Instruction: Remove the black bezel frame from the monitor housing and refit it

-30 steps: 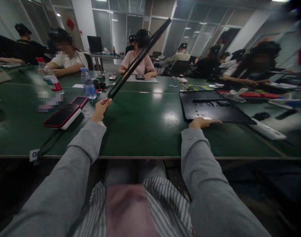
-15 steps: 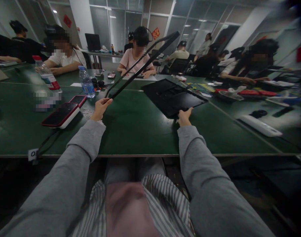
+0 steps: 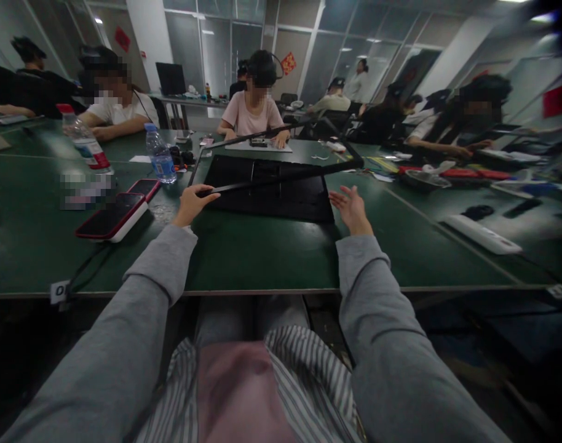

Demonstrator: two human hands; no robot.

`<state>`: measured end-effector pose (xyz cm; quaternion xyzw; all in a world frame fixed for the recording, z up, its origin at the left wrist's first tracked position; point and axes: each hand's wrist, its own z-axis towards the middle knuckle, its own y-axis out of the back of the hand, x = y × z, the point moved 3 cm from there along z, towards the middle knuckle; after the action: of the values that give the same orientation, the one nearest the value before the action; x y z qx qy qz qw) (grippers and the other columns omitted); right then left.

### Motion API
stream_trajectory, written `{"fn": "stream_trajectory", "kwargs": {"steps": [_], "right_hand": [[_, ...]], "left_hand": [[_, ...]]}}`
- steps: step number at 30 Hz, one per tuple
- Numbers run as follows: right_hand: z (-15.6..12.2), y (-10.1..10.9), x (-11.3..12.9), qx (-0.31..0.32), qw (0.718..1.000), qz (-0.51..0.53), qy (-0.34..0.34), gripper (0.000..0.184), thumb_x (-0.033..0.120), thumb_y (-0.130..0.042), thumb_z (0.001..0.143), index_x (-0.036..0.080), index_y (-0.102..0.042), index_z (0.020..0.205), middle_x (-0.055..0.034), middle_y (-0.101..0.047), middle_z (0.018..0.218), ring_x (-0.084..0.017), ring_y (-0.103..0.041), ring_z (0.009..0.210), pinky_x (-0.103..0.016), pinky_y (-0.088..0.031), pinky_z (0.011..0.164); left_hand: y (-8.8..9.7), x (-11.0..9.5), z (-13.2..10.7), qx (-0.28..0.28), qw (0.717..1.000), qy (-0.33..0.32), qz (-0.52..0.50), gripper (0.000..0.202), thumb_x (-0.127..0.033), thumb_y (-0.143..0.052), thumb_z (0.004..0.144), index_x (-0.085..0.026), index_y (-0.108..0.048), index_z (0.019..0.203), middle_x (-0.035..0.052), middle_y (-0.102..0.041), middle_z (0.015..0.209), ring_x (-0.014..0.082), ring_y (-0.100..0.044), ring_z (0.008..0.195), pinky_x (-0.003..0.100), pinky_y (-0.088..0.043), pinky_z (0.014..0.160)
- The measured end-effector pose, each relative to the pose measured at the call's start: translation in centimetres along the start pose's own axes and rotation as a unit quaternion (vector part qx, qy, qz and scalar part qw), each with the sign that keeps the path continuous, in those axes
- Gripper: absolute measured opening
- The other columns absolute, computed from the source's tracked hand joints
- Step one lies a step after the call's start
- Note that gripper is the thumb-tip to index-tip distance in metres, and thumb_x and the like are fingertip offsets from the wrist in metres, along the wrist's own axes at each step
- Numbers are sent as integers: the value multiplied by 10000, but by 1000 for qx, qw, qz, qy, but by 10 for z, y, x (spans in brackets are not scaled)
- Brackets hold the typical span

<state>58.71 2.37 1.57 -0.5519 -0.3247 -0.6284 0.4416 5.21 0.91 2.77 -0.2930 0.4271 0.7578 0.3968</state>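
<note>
My left hand (image 3: 191, 204) pinches the near left corner of a thin black rectangular frame (image 3: 327, 170). The frame is tilted, its right end raised over a flat black panel (image 3: 281, 203). That panel lies on the green table, with recesses toward its far side. At the panel's right edge is my right hand (image 3: 353, 210), fingers spread and holding nothing; whether the fingertips touch the panel I cannot tell.
On the left stand a blue-capped bottle (image 3: 161, 157), a red-capped bottle (image 3: 88, 143) and red-edged phone-like devices (image 3: 110, 215). A white power strip (image 3: 484, 235) lies right. Across the table (image 3: 262, 261), a person in pink (image 3: 252, 112) works over a white sheet.
The panel has swung round to lie squarely before me, and my right hand has let go of it. The frame's raised end has come down over the panel, still in my left hand.
</note>
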Motion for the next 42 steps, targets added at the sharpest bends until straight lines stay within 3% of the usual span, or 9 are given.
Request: {"fn": "stream_trajectory", "kwargs": {"steps": [2,5,8,14,23,31,35,40,42], "right_hand": [[-8,-3,16,57,997,59,-5,512,751,-590,919,299,-626,1156,-77,-762,1035,-267,-747,1061,-467,-666,891],[-15,-8,26,71,997,40,13,487,667,-695,896,282,-640,1189,-69,-765,1013,-267,-753,1025,-468,-655,933],[-12,-14,16,35,994,-84,65,504,504,-743,889,245,-637,1308,-81,-768,1034,-263,-750,1005,-490,-611,1015],[-1,-18,-13,-50,944,-275,173,498,387,-545,976,207,-599,1436,-132,-736,1254,-274,-681,1241,-543,-479,1185],[-7,-7,-31,-78,934,-326,128,521,339,-557,937,170,-602,1427,-193,-676,1395,-327,-606,1364,-546,-410,1239],[-3,-9,-41,-60,941,-315,105,513,313,-590,879,153,-622,1365,-202,-684,1377,-331,-613,1352,-580,-407,1239],[-1,-11,-43,-49,941,-314,120,498,324,-618,868,178,-634,1344,-172,-705,1333,-325,-621,1334,-590,-422,1228],[3,-17,-47,-21,939,-326,109,526,236,-609,834,154,-635,1352,-179,-692,1373,-321,-623,1344,-562,-423,1235],[3,-21,-47,-12,938,-330,103,538,207,-599,827,148,-632,1361,-185,-692,1381,-323,-627,1342,-560,-426,1234]], "left_hand": [[0,-5,-4,6,998,-16,56,356,-467,-904,754,-243,-817,1017,94,-778,1111,315,-677,1135,493,-487,1068],[-2,-14,-10,21,993,-33,107,304,-431,-909,785,-257,-823,1018,102,-765,1152,348,-635,1223,551,-390,1140],[-6,-17,-12,38,993,-35,107,276,-419,-917,784,-268,-823,995,105,-762,1139,369,-603,1261,559,-351,1155],[-17,-3,-11,82,991,-37,98,243,-442,-896,789,-286,-821,959,98,-779,1132,358,-605,1219,518,-384,1119],[-28,11,-2,114,984,-75,112,168,-415,-804,868,-290,-826,977,96,-784,1170,328,-623,1223,499,-379,1167],[-27,22,-4,129,978,-65,148,403,-537,-770,876,-258,-784,1166,130,-696,1360,339,-561,1321,498,-403,1154],[-22,16,-7,111,975,-45,186,369,-598,-675,946,-264,-806,1033,136,-720,1233,369,-586,1250,571,-379,1117],[-13,9,-9,25,977,5,213,516,-572,-606,998,-226,-693,625,117,-695,778,403,-644,1127,646,-237,1159],[-9,6,-12,13,974,17,225,485,-535,-603,1001,-222,-698,643,137,-705,816,423,-638,1152,649,-230,1162]]}}
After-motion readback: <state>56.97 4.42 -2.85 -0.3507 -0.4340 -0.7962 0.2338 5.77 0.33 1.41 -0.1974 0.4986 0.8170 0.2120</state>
